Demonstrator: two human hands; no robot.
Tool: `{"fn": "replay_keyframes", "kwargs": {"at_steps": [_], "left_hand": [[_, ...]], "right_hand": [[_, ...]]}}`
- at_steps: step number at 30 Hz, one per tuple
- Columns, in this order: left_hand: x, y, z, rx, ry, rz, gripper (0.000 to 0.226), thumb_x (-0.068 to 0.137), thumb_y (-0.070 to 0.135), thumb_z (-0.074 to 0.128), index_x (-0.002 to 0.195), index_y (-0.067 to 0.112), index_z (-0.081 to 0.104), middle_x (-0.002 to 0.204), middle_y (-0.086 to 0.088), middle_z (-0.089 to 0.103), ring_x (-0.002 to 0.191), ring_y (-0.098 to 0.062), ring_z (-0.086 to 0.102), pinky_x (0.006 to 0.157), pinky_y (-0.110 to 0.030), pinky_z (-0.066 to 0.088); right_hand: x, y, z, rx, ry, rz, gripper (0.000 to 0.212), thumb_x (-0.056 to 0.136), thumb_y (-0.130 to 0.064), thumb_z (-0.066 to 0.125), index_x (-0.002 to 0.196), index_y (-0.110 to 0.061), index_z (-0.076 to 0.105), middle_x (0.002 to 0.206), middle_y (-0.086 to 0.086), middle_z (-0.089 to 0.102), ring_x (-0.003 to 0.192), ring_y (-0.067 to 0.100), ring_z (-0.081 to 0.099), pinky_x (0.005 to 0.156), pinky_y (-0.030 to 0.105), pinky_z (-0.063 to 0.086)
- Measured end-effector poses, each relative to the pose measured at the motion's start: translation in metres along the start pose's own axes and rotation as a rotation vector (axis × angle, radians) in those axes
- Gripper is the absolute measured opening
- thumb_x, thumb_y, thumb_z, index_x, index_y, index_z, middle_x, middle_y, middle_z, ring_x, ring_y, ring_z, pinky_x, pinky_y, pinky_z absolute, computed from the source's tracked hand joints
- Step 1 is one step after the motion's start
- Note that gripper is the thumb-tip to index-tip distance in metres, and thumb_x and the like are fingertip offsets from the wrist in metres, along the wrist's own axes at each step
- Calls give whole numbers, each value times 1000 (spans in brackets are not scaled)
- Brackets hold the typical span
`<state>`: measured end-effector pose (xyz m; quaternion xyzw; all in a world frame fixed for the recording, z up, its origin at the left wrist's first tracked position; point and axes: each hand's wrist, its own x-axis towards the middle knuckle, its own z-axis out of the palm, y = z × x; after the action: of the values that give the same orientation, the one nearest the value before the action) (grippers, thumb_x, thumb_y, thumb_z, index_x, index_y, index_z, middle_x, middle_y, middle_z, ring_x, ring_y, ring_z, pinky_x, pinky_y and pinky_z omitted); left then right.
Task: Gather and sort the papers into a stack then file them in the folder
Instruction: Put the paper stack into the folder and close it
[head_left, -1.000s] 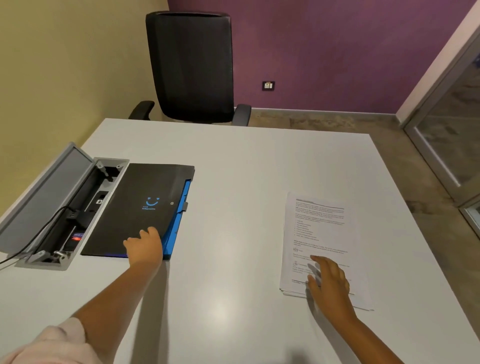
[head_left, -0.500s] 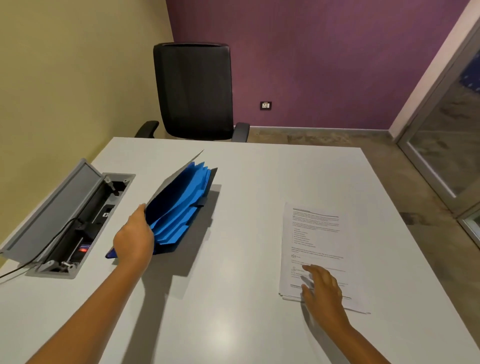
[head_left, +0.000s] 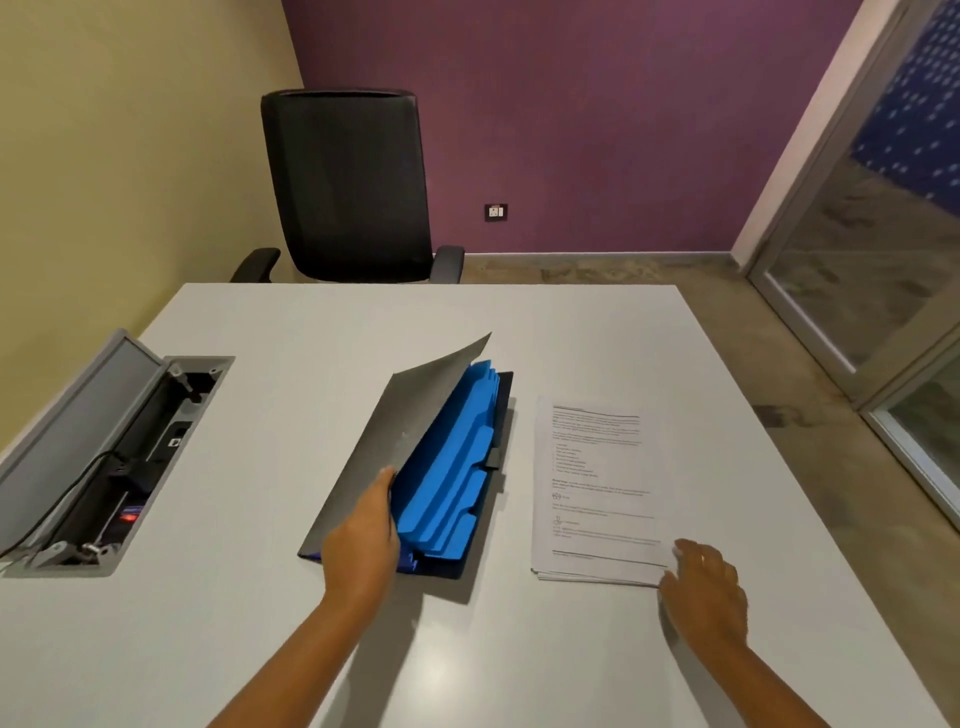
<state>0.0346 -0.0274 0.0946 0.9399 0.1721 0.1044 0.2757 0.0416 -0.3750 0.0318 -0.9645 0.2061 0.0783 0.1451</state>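
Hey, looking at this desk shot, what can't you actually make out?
- Paper stack: print too small to read; lower sheets hidden by the top one.
- Folder: pocket contents hidden behind the blue dividers.
- Left hand: fingers hidden under the cover.
- Right hand: grip unclear.

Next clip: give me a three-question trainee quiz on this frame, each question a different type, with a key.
1. True or false: the left hand holds the cover of the expanding folder lifted, exposing blue dividers.
2. Where does the paper stack lie relative to the folder? A) on top of it B) to its right, on the table C) inside it
3. Fill in: the right hand touches the stack at its near ____ corner.

Key:
1. True
2. B
3. right
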Motion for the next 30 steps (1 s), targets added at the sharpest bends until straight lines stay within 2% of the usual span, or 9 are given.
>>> {"fn": "replay_keyframes", "kwargs": {"at_steps": [5,9,12,18,20,22,24,26,30], "left_hand": [[-4,7,12,-17,-50,-41,48,93,9,37,138,27,39,85,-4,65,62,-14,55,57,-27,45],[-4,9,14,-8,-74,-24,45,95,12,39,138,25,39,92,-3,65,61,-9,52,54,-18,41],[-4,9,16,-15,-71,-22,44,95,15,40,137,25,40,93,-2,66,60,-9,52,54,-15,39],[-4,6,18,-25,-87,-18,43,95,15,41,137,26,41,100,-1,67,64,-7,52,59,-15,43],[-5,4,19,-17,-99,-24,44,95,15,41,137,26,40,101,0,67,65,-6,51,60,-15,45],[-6,2,21,-15,-109,-27,45,95,15,42,138,27,39,98,1,66,61,-4,50,53,-7,37],[-7,1,23,-10,-114,-26,44,95,16,42,138,28,39,95,1,66,58,-4,49,48,-5,33],[-7,0,25,-1,-110,-23,44,95,15,43,137,28,40,93,2,66,57,-4,48,49,-5,33],[-5,-2,28,4,-111,-22,45,94,15,44,137,28,40,96,2,67,57,-3,47,54,-6,35]], "right_hand": [[23,19,-3,251,-85,288,47,92,-30,52,131,-5,45,132,23,49,122,41,45,100,46,39],[38,16,-2,368,-200,435,52,96,-37,42,121,7,53,121,26,58,115,40,53,98,42,41],[43,8,-5,459,-273,460,55,96,-37,42,114,14,55,108,26,61,109,40,56,89,37,43],[45,-6,-2,386,-377,415,60,90,-53,48,103,4,59,106,20,64,109,35,58,88,34,43],[43,-15,0,269,-386,393,67,86,-62,45,111,-2,59,115,16,62,115,32,54,94,35,42],[41,-22,2,180,-356,393,72,81,-67,47,116,-5,58,122,13,58,117,30,51,95,36,43],[39,-26,7,117,-344,431,72,76,-66,55,119,-8,57,124,11,55,117,30,50,96,39,44],[40,-29,9,79,-357,453,68,74,-61,57,121,-11,55,124,10,54,116,30,49,95,40,44],[48,-39,9,66,-417,473,50,75,-52,55,109,-14,58,111,7,58,106,27,54,84,32,45]]}}
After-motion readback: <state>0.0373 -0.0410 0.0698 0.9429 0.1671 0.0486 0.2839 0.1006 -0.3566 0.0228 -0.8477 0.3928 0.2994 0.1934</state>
